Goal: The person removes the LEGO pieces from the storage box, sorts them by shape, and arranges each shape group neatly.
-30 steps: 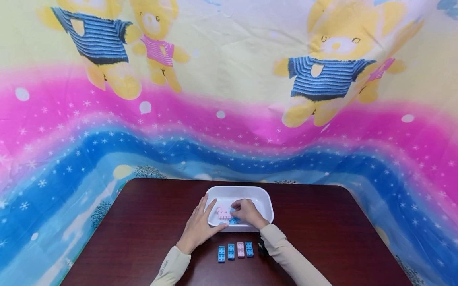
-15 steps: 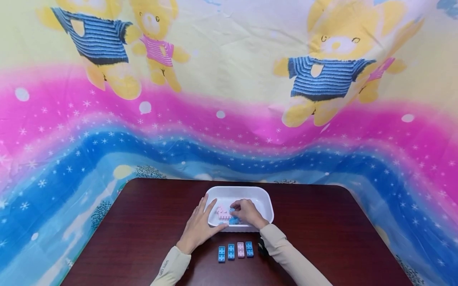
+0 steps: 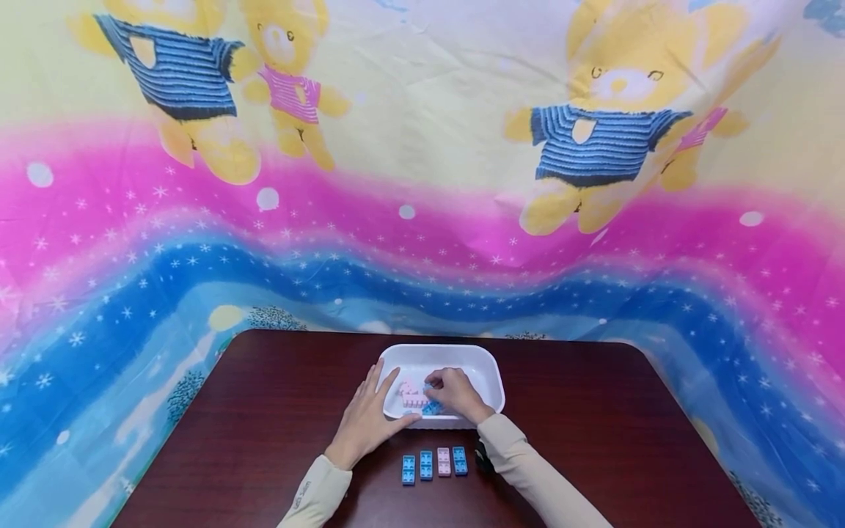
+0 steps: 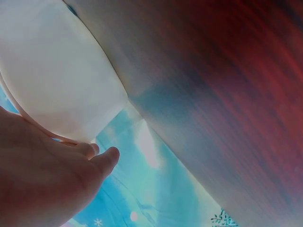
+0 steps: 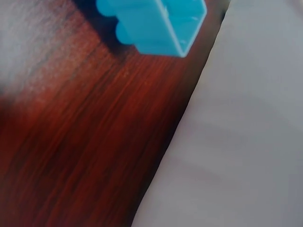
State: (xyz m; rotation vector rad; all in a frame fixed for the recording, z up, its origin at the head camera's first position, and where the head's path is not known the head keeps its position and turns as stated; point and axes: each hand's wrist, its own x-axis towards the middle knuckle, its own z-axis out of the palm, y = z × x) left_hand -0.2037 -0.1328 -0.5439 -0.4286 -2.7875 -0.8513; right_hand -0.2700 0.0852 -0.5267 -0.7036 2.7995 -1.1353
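Right fingers: the fingertips of my right hand (image 3: 455,390) bent and pinching a small blue block (image 3: 428,386), much of it hidden by them.
Pinched block, place: inside the tray, left of its middle, just right of the pink pieces.
Blue in tray: a blue piece (image 3: 432,408) below my right fingers, toward the near wall, partly covered; whether it is joined to anything I cannot tell.
Pink in tray: pale pink pieces (image 3: 414,400) to the left, the near side broken by a row of small notches; count unclear.
Left fingers: those of my left hand (image 3: 364,419) straight and spread at the tray's left rim, thumb along the near rim, gripping no block.
Tray: white, smooth, rounded corners (image 3: 472,357).
Row on the near side of the tray, left to right: blue block (image 3: 408,470), second blue block (image 3: 426,466), pink block (image 3: 444,462), last blue block (image 3: 460,460); oblong, studded, set apart from one another.
Sleeves: beige; dark lettering on my left sleeve (image 3: 320,488), a black object (image 3: 484,458) partly hidden beside my right sleeve (image 3: 528,462).
Table: dark reddish-brown, wood-grained (image 3: 568,396).
Backdrop: cloth printed with bears and snowflakes (image 3: 422,169), beyond the far edge.
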